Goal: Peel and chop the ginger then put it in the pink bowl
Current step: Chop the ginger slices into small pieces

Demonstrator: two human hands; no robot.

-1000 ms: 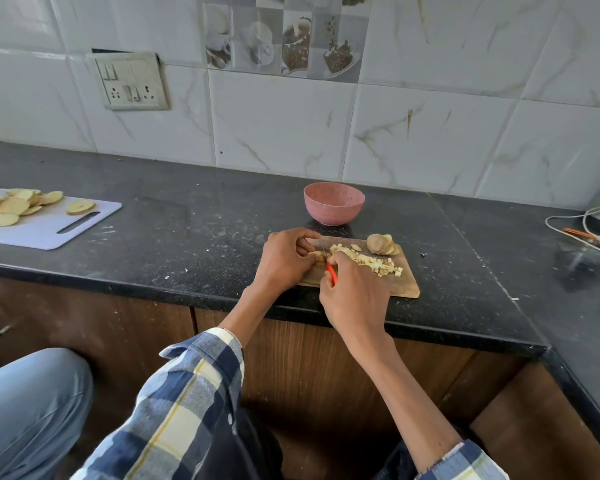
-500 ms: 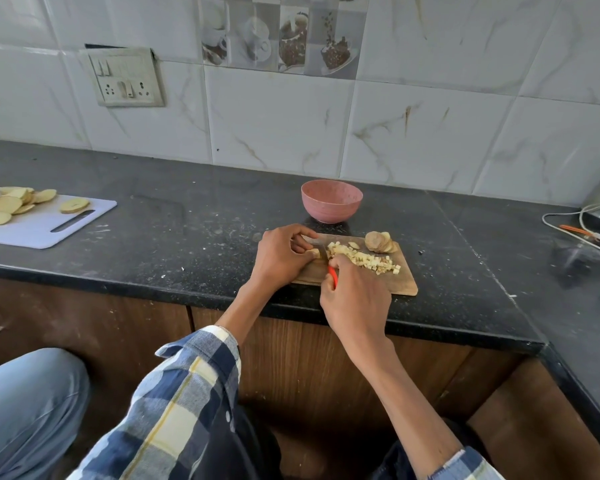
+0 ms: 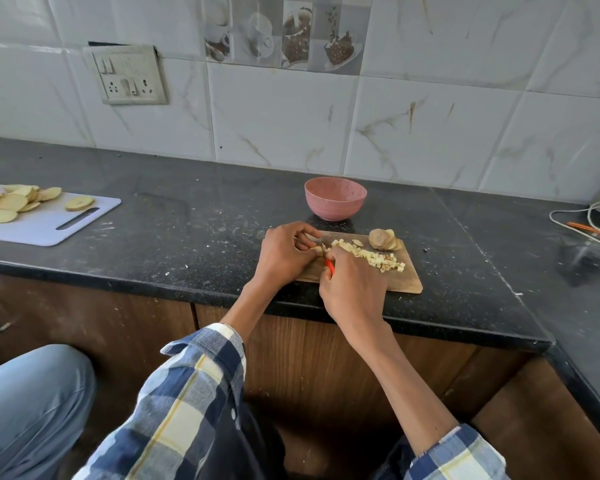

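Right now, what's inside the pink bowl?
The pink bowl shows only bare inner wall; its bottom is hidden by the near rim. The chopped ginger lies on the wooden board.

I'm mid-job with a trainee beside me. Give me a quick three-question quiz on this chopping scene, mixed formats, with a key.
1. True or false: the round pink bowl already holds diced ginger.
2. Multiple choice: the pile of pale diced ginger cubes lies on
A) the white plastic cutting board
B) the brown wooden cutting board
C) the black stone counter
3. Fill in: the right hand grips a knife with a ___ handle.

Key
1. False: no ginger shows in the bowl.
2. B, beside the stacked ginger slices; the left hand steadies a piece at the blade.
3. Red.
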